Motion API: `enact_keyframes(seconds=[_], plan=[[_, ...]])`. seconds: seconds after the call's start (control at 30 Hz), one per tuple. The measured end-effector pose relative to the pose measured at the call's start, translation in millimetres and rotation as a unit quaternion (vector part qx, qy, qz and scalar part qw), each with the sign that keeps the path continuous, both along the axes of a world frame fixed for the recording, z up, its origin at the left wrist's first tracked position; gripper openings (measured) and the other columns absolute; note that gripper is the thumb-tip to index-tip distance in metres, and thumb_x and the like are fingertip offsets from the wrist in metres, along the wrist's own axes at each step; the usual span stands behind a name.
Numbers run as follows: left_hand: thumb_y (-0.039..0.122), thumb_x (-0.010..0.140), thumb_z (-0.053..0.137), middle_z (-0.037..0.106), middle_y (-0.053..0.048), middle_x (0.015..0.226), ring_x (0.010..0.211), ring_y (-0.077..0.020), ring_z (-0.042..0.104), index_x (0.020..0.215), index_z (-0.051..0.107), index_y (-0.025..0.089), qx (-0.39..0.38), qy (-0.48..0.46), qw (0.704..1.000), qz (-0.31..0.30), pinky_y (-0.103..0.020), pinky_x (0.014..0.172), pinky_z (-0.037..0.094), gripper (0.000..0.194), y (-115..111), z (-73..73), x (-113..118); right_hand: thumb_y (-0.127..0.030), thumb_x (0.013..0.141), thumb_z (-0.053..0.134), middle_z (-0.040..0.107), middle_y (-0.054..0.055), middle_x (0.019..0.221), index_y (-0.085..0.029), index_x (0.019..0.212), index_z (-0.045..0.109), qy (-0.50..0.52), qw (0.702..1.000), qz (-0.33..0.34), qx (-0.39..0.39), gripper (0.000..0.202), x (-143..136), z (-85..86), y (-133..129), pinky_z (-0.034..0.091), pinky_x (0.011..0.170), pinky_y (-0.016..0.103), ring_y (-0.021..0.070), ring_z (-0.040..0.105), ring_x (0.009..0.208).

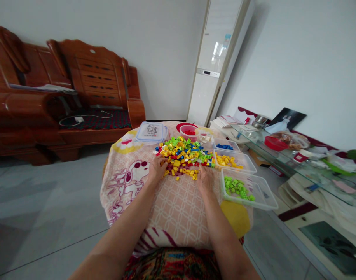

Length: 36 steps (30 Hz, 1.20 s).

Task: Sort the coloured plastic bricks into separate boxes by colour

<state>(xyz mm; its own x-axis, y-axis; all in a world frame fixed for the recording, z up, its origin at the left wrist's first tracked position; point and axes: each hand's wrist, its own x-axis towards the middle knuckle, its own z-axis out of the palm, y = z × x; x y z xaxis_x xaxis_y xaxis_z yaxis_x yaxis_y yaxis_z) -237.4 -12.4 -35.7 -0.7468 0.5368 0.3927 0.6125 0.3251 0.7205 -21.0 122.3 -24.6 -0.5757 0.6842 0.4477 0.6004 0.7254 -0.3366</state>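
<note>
A pile of small toy bricks [185, 151] in yellow, green, blue, red and white lies on the cloth-covered round table [178, 206]. At the pile's left edge is my left hand [158, 166], its fingers curled against the bricks; what they hold, if anything, is hidden. My right hand [205, 178] rests at the pile's right edge, fingers lowered beside a few yellow bricks, too small to tell whether it grips one. Clear boxes hold green bricks [238, 187], yellow bricks [227, 160] and blue bricks [224, 147]. Red bricks [190, 132] sit in a round tub.
A lidded clear container [150, 132] stands at the table's back left. White bricks [205, 138] lie behind the pile. To the right is a glass-topped table [294, 167] with a red bowl [275, 143] and clutter. A wooden bench [93, 77] stands at the back left.
</note>
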Motion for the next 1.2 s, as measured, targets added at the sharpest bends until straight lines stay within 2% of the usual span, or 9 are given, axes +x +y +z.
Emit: enact_keyframes(seconds=[0.3,0.5,0.6,0.73,0.87,0.93,1.03,1.1,1.2], plan=[[0.027,0.080,0.057,0.061,-0.010,0.131,0.118,-0.0256,0.058,0.099,0.075,0.018,-0.006,-0.008,1.000,0.003,-0.039,0.104,0.044,0.028,-0.8,2.7,1.9,-0.018,0.090,0.047,0.071,0.012,0.094,-0.017,0.110,0.068,0.051,0.997,-0.066,0.000,0.029,-0.5,0.3,7.2,0.042,0.086,0.033,0.0219,0.061,0.091],[0.026,0.079,0.057,0.062,-0.008,0.129,0.116,-0.0255,0.058,0.098,0.075,0.019,-0.008,0.000,1.000,0.003,-0.040,0.104,0.045,0.027,-1.3,3.9,1.7,-0.021,0.090,0.040,0.073,0.012,0.101,-0.016,0.113,0.070,0.209,0.978,0.016,0.006,0.038,1.7,1.3,5.3,0.046,0.092,0.035,0.0214,0.063,0.097],[0.026,0.079,0.056,0.062,-0.009,0.129,0.117,-0.0255,0.058,0.098,0.075,0.019,-0.011,0.001,1.000,0.002,-0.039,0.103,0.045,0.027,-1.6,4.9,2.1,-0.030,0.088,0.043,0.074,0.012,0.097,-0.015,0.109,0.072,0.308,0.947,0.038,-0.080,0.038,-0.8,1.3,4.1,0.052,0.085,0.035,0.0214,0.067,0.089],[0.025,0.079,0.056,0.063,-0.008,0.128,0.115,-0.0247,0.059,0.097,0.075,0.020,-0.011,0.000,1.000,0.003,-0.038,0.102,0.046,0.027,-1.7,5.1,2.9,-0.040,0.084,0.050,0.074,0.011,0.090,-0.010,0.123,0.064,0.442,0.863,-0.018,-0.245,0.051,-7.4,4.8,12.6,0.057,0.072,0.034,0.0203,0.069,0.075],[0.025,0.079,0.056,0.063,-0.007,0.128,0.117,-0.0249,0.058,0.097,0.075,0.020,-0.010,-0.001,1.000,0.002,-0.039,0.103,0.046,0.027,-2.1,4.4,3.7,-0.040,0.081,0.054,0.060,0.018,0.130,-0.013,0.148,0.034,0.540,0.806,-0.038,-0.239,0.076,-9.3,7.8,30.0,0.058,0.082,0.035,0.0222,0.067,0.103],[0.025,0.079,0.056,0.063,-0.006,0.128,0.117,-0.0248,0.058,0.098,0.075,0.021,-0.011,-0.004,1.000,0.002,-0.039,0.103,0.045,0.027,-2.4,4.3,3.9,-0.040,0.081,0.053,0.049,0.020,0.142,-0.016,0.154,0.017,0.545,0.808,-0.029,-0.224,0.085,-8.0,6.2,36.1,0.057,0.084,0.035,0.0236,0.062,0.116],[0.026,0.079,0.056,0.062,-0.007,0.130,0.118,-0.0250,0.058,0.098,0.075,0.020,-0.010,-0.008,1.000,0.002,-0.039,0.104,0.045,0.028,-2.7,4.6,4.0,-0.038,0.084,0.047,0.044,0.023,0.145,-0.015,0.155,0.005,0.507,0.837,-0.031,-0.202,0.086,-4.6,1.6,38.5,0.056,0.087,0.037,0.0245,0.058,0.122],[0.026,0.079,0.055,0.061,-0.008,0.131,0.119,-0.0252,0.057,0.098,0.075,0.020,-0.009,-0.010,1.000,0.001,-0.039,0.104,0.045,0.028,-2.7,4.9,3.9,-0.036,0.085,0.043,0.046,0.024,0.143,-0.011,0.154,0.011,0.474,0.862,-0.037,-0.176,0.080,-1.4,-0.5,37.0,0.054,0.090,0.038,0.0246,0.059,0.121],[0.026,0.079,0.055,0.061,-0.008,0.130,0.117,-0.0255,0.058,0.098,0.075,0.020,-0.007,-0.009,1.000,-0.001,-0.040,0.103,0.045,0.028,-2.4,5.4,3.9,-0.032,0.086,0.040,0.060,0.021,0.129,-0.009,0.141,0.044,0.419,0.897,-0.029,-0.138,0.060,4.4,-0.8,31.8,0.051,0.094,0.039,0.0240,0.063,0.113]])
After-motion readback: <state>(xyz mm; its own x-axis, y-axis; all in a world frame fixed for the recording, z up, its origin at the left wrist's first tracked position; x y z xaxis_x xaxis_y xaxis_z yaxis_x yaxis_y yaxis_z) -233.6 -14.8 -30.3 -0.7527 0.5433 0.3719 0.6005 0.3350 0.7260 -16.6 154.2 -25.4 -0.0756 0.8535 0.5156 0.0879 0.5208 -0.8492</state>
